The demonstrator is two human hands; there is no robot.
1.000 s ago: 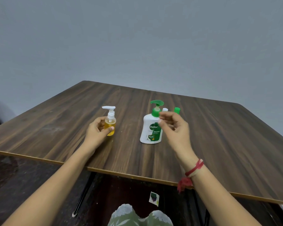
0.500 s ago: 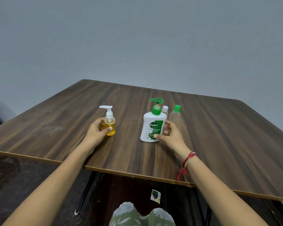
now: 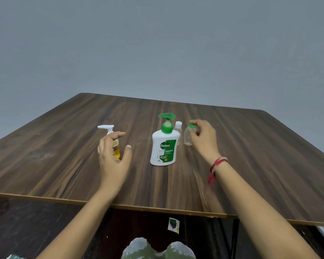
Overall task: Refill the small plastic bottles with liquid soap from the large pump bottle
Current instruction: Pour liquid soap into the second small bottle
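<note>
the right hand (image 3: 204, 141) curls its fingertips in a pinch on the green cap (image 3: 191, 126) of a small clear plastic bottle (image 3: 187, 138), which stands upright and looks empty. the left hand (image 3: 113, 157) is spread, thumb apart from the fingers, in front of a small yellow-filled pump bottle (image 3: 117, 153) with a white head; whether it touches that bottle cannot be told.

between the hands stands the large white pump bottle with a green pump (image 3: 164, 146), untouched. just behind it is a second small clear bottle with a white cap (image 3: 178, 128).

the task looks barely begun: every cap and pump is on and no soap has been moved. what is left is opening each small bottle, filling it and closing it.

the dark wooden table (image 3: 64, 146) has bare surface all round the group. the bottles sit well back from its near edge (image 3: 157, 208), so there is room to draw one forward. the two clear bottles stand close beside the large one, so a careless lift could knock either.
</note>
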